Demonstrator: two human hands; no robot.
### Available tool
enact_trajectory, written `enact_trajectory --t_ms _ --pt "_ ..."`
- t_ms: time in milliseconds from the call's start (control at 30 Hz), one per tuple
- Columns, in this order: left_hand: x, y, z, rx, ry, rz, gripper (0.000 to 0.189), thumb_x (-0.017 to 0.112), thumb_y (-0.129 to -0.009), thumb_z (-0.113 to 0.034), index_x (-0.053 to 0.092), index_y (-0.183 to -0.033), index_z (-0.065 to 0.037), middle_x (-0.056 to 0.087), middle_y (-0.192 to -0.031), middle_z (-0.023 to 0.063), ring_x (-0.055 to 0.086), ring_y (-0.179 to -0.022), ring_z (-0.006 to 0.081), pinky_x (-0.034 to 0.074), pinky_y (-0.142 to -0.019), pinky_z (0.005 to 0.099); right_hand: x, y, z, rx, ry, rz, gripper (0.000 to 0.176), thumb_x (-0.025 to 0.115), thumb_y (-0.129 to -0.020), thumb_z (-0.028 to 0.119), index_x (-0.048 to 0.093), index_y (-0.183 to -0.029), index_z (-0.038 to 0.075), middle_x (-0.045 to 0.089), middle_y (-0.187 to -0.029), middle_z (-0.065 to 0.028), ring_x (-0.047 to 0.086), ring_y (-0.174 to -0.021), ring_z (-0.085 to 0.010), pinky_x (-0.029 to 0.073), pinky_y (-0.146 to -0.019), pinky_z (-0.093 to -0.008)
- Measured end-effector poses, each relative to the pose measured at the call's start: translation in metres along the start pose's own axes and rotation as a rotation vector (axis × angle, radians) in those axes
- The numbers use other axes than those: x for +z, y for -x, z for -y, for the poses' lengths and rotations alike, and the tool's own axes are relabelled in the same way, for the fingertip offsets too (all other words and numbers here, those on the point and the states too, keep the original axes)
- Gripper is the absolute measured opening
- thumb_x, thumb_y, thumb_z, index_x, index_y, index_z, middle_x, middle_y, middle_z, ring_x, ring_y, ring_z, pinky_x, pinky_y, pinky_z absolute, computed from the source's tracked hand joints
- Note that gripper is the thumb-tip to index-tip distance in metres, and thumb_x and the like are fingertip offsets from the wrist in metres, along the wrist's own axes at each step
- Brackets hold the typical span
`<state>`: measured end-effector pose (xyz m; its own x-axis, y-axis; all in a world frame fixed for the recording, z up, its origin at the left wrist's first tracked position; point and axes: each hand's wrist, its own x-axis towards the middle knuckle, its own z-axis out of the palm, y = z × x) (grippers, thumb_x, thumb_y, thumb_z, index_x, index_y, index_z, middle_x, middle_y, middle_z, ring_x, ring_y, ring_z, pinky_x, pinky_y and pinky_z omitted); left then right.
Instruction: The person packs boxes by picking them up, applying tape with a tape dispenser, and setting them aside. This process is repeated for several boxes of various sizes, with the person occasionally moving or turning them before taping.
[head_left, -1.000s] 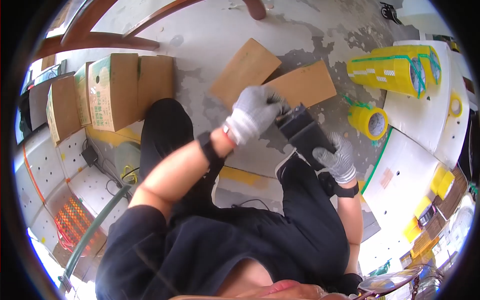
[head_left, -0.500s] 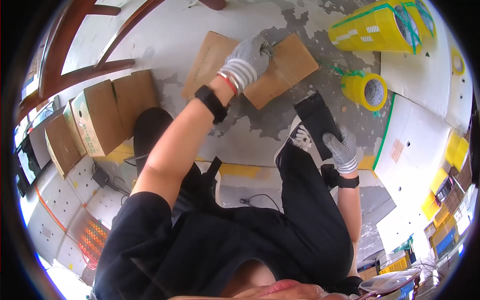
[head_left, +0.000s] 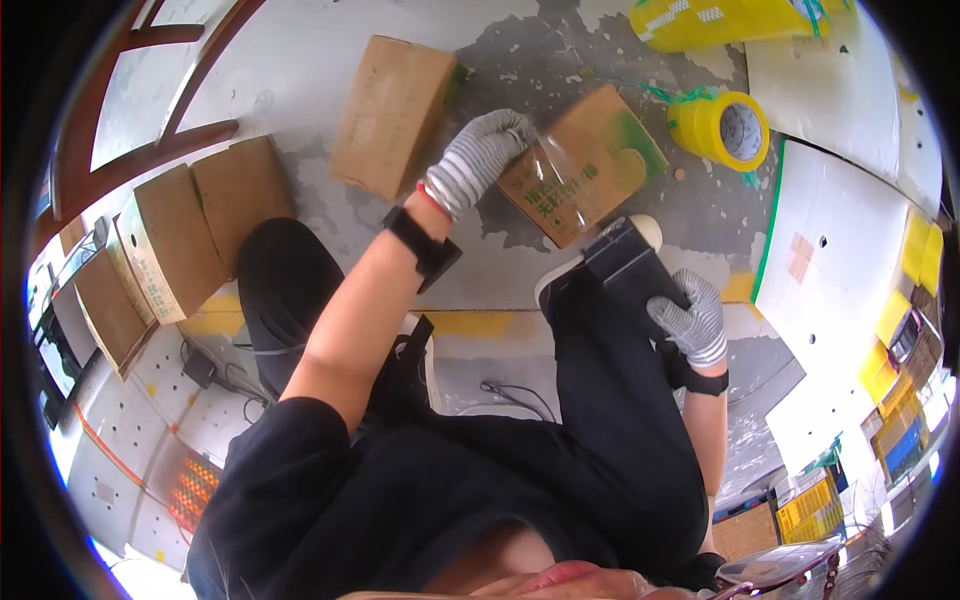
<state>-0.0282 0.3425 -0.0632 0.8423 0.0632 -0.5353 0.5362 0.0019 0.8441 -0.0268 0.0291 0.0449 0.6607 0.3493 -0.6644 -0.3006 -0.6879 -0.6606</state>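
Note:
My left hand (head_left: pixel 487 152), in a grey-and-white striped glove, reaches over the floor with its fingers closed at the end of a shiny strip of clear tape (head_left: pixel 568 178). The strip crosses a brown cardboard box (head_left: pixel 592 165) with green print. My right hand (head_left: pixel 690 318), gloved alike, grips a black boxy tape dispenser (head_left: pixel 632 268) just above my shoe, close to the box's near edge. A second cardboard box (head_left: pixel 383 115) lies to the left of my left hand.
A yellow tape roll (head_left: pixel 722 130) lies right of the printed box, with a wrapped stack of yellow tape rolls (head_left: pixel 720 22) behind it. More cartons (head_left: pixel 185 225) stand at left beside wooden furniture legs (head_left: pixel 150 160). White boards (head_left: pixel 835 270) line the right side.
The printed box now shows its green-marked face, and the two boxes lie farther apart. My left hand has come off the cardboard, with clear tape now visible. The view has shifted slightly.

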Motion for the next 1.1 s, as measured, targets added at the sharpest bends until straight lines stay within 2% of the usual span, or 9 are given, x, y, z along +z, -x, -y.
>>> enact_trajectory --t_ms 133,200,333,433,533,667,800,867,1100 --pt "0.016 -0.008 0.007 -0.016 0.139 0.094 0.027 0.054 -0.092 -0.012 0.058 -0.115 0.001 0.061 -0.096 0.0035 0.053 -0.089 0.0104 0.044 -0.083 0.0239 -0.025 -0.007 -0.024 -0.12 0.035 -0.04 0.043 0.076 -0.069 0.037 0.05 -0.064 0.004 0.046 -0.054 -0.0058 0.042 -0.053 -0.0138 0.038 -0.049 -0.0318" --pt "0.04 0.012 0.001 0.022 0.178 -0.09 0.019 0.054 -0.091 -0.015 0.059 -0.099 0.002 0.062 -0.085 0.0043 0.054 -0.081 0.013 0.045 -0.078 0.0278 -0.035 0.003 -0.029 -0.131 0.083 -0.068 0.042 0.076 -0.069 0.037 0.049 -0.064 0.004 0.046 -0.054 -0.0054 0.041 -0.053 -0.0134 0.037 -0.049 -0.0315" --pt "0.076 0.052 -0.005 0.134 0.086 -0.052 0.027 0.055 -0.09 -0.007 0.052 -0.114 0.005 0.059 -0.082 0.01 0.053 -0.077 0.0137 0.046 -0.076 0.0269 -0.053 0.041 -0.047 -0.015 0.049 -0.126 0.042 0.077 -0.069 0.035 0.047 -0.063 0.005 0.044 -0.054 -0.0033 0.04 -0.055 -0.0116 0.035 -0.05 -0.0299" --pt "0.1 0.075 -0.022 0.198 -0.102 0.022 0.048 0.052 -0.091 -0.005 0.035 -0.135 0.006 0.055 -0.092 0.0035 0.052 -0.086 0.0098 0.042 -0.082 0.0216 -0.052 0.067 -0.063 0.027 0.024 -0.184 0.041 0.077 -0.068 0.03 0.045 -0.062 0.005 0.043 -0.055 -0.0029 0.038 -0.054 -0.0108 0.034 -0.049 -0.0294" --pt "0.119 0.084 -0.026 0.15 0.023 0.13 0.042 0.052 -0.091 -0.004 0.042 -0.13 0.005 0.057 -0.094 0.0054 0.055 -0.088 0.0125 0.043 -0.084 0.0239 -0.061 0.082 -0.082 0.052 0.015 -0.189 0.037 0.077 -0.067 0.026 0.047 -0.062 0.005 0.041 -0.056 -0.0018 0.038 -0.055 -0.0102 0.034 -0.049 -0.0297" --pt "0.133 0.071 0.017 0.222 0.214 -0.069 0.005 0.054 -0.088 0.0 0.054 -0.093 -0.001 0.055 -0.094 0.0069 0.052 -0.084 0.0124 0.046 -0.077 0.0271 -0.095 0.088 -0.067 0.039 0.055 -0.12 0.039 0.08 -0.062 0.028 0.048 -0.062 0.005 0.041 -0.055 -0.0017 0.038 -0.054 -0.0099 0.033 -0.048 -0.0295" --pt "0.133 0.061 0.019 0.326 0.033 -0.255 0.003 0.055 -0.086 0.002 0.055 -0.087 -0.001 0.054 -0.087 0.0037 0.049 -0.076 0.0095 0.044 -0.069 0.024 -0.111 0.056 -0.046 -0.009 0.254 0.015 0.044 0.081 -0.059 0.035 0.05 -0.062 0.005 0.042 -0.054 -0.0038 0.04 -0.05 -0.0145 0.034 -0.048 -0.0302" --pt "0.135 0.059 0.02 0.007 0.081 -0.299 0.005 0.06 -0.082 -0.002 0.056 -0.079 0.0 0.057 -0.07 0.0117 0.054 -0.062 0.0204 0.045 -0.059 0.033 -0.117 0.04 -0.049 -0.098 0.219 0.041 0.045 0.081 -0.06 0.037 0.051 -0.062 0.004 0.042 -0.054 -0.006 0.041 -0.048 -0.018 0.035 -0.048 -0.0304" --pt "0.141 0.034 0.041 0.0 0.025 -0.406 0.008 0.06 -0.083 -0.006 0.058 -0.079 0.001 0.059 -0.067 0.0104 0.053 -0.059 0.0156 0.045 -0.057 0.0302 -0.115 0.013 -0.046 -0.116 0.35 0.085 0.039 0.08 -0.062 0.033 0.059 -0.07 0.001 0.051 -0.058 -0.0116 0.05 -0.05 -0.0218 0.04 -0.05 -0.0325"
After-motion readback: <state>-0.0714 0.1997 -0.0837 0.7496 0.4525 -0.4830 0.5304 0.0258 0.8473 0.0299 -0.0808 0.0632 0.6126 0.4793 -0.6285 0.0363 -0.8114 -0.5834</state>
